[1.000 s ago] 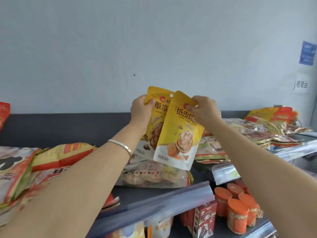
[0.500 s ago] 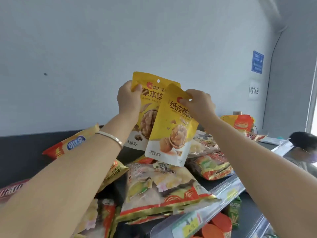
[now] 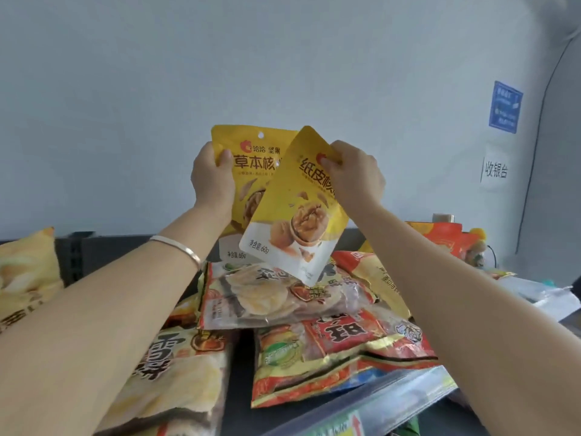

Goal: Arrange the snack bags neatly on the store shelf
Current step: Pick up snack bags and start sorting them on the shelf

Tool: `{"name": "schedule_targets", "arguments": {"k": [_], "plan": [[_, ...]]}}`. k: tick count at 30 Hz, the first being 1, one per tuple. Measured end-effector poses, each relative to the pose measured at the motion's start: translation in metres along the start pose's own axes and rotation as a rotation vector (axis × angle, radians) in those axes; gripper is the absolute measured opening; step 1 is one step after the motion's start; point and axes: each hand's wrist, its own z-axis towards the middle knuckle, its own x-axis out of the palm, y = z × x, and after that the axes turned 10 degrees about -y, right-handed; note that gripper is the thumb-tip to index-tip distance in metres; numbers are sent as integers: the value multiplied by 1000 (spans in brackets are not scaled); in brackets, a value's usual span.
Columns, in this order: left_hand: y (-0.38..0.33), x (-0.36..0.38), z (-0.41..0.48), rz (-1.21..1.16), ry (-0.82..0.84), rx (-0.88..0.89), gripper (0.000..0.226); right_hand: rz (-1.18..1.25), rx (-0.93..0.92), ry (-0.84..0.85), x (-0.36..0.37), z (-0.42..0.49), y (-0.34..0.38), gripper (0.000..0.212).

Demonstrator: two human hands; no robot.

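Observation:
Two yellow walnut snack bags are held up above the top shelf. My left hand (image 3: 212, 176) grips the rear yellow bag (image 3: 254, 152) by its upper left edge, thumb on the front. My right hand (image 3: 353, 174) pinches the top right corner of the front yellow bag (image 3: 294, 215), which tilts to the right and overlaps the rear one. Below them a clear bag of rice crackers (image 3: 267, 297) lies on top of a red and yellow snack bag (image 3: 339, 347) on the dark shelf (image 3: 240, 366).
A pale yellow snack bag (image 3: 169, 382) lies at lower left, and a yellow puffed bag (image 3: 25, 275) at far left. More orange bags (image 3: 446, 237) sit at the right rear. The shelf's clear price rail (image 3: 383, 407) runs along the front edge. A grey wall is behind.
The view has swung right and closer, so other bags now lie under my hands. Both hands still hold the two yellow bags; the front bag tilts more to the right.

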Motion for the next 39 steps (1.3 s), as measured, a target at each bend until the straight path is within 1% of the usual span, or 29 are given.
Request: {"name": "schedule_targets", "arguments": {"k": [5,7,11,14,19,23,25,28,30,32,34,35,37,38,39], "plan": [[15,33,4,29,-2,24,18,-23,20,-46,24,17,-30,19],[22,43,8,43,-1,47,19,-45,11,-86,32,24,-41,20],[40,63,14,61,1,63,31,-109,-27,-160,45,41,-61,27],[51,80,17,64,-3,80,33,-125,-21,-224,57,55,-81,33],[61,111,13,141,25,105,30,-128,-29,-257,75,75,-116,34],[68,125,11,184,-39,148,22,-85,-53,-274,90,93,-147,35],[74,132,9,190,-74,129,22,-71,-107,-216,100,98,-163,36],[80,147,1,211,-96,83,21,-59,-257,-57,116,103,-186,32],[81,160,-7,239,-110,73,25,-75,-349,39,123,105,-200,28],[80,170,-15,258,-125,84,24,-72,-392,127,128,106,-211,25],[83,177,-21,286,-137,81,19,-29,-382,244,132,104,-220,24],[87,179,-22,304,-130,53,19,-6,-372,299,134,102,-222,25],[97,179,-24,367,-75,-81,16,-10,-386,359,142,94,-225,32],[101,178,-28,424,-26,-177,11,-39,-408,373,146,88,-225,41],[105,175,-32,494,32,-269,13,-67,-416,392,149,83,-225,56]]}}
